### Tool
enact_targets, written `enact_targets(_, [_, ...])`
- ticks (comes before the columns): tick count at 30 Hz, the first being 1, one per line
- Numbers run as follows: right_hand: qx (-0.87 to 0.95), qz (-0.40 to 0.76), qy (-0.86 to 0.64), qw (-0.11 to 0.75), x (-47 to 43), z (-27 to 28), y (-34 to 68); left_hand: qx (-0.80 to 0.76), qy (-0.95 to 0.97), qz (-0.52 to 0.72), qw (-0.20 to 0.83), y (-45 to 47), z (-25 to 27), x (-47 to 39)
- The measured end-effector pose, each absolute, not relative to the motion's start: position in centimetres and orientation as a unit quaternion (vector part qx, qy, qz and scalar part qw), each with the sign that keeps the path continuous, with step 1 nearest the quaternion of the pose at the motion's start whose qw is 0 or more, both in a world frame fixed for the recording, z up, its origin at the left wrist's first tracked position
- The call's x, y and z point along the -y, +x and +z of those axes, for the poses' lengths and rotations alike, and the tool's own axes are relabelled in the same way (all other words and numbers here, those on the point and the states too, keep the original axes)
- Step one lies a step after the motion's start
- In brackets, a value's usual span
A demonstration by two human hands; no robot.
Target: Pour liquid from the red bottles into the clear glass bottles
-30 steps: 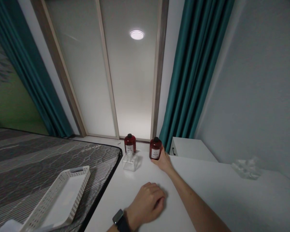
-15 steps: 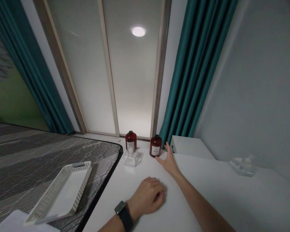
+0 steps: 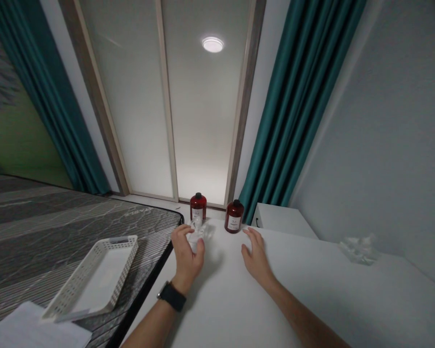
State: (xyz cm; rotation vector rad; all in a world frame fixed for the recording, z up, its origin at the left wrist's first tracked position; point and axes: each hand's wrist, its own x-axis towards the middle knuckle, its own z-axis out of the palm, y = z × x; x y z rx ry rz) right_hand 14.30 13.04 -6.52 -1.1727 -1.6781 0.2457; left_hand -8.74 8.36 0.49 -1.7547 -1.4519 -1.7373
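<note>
My left hand [image 3: 186,256], with a dark watch on its wrist, is at a clear, faceted bottle [image 3: 199,225]. Its fingers are curved and the thumb stands apart from them. The hand hides part of the clear bottle, and I cannot tell whether they touch. Behind it a dark red bottle [image 3: 198,203] with a black cap and pale label stands upright. To the right is a second dark red bottle [image 3: 234,215] of the same kind. My right hand [image 3: 255,253] rests open just to the right of and nearer than that second bottle, holding nothing.
Both hands are over a white tabletop [image 3: 235,299]. On the left, a white perforated basket [image 3: 119,285] and white paper [image 3: 36,328] lie on a grey striped mattress [image 3: 58,227]. Crumpled clear plastic [image 3: 360,249] lies at right. Beyond the table stands a white cabinet [image 3: 284,220].
My left hand has moved forward and left to the clear bottle, its fingers uncurling. My right hand has drawn back slightly from the right red bottle. The view has shifted a little.
</note>
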Motion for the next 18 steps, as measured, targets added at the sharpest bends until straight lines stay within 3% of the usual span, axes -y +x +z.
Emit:
enact_targets(8, [0.754,0.091,-0.435,0.483,-12.0,-5.3,13.7,0.65,-0.55,-0.522,0.056,-9.7,-2.7,-11.7])
enact_targets(18, [0.749,0.21,-0.383,0.498,-11.9,-3.3,9.2,0.68,-0.591,-0.435,0.016,-9.9,-3.5,-11.7])
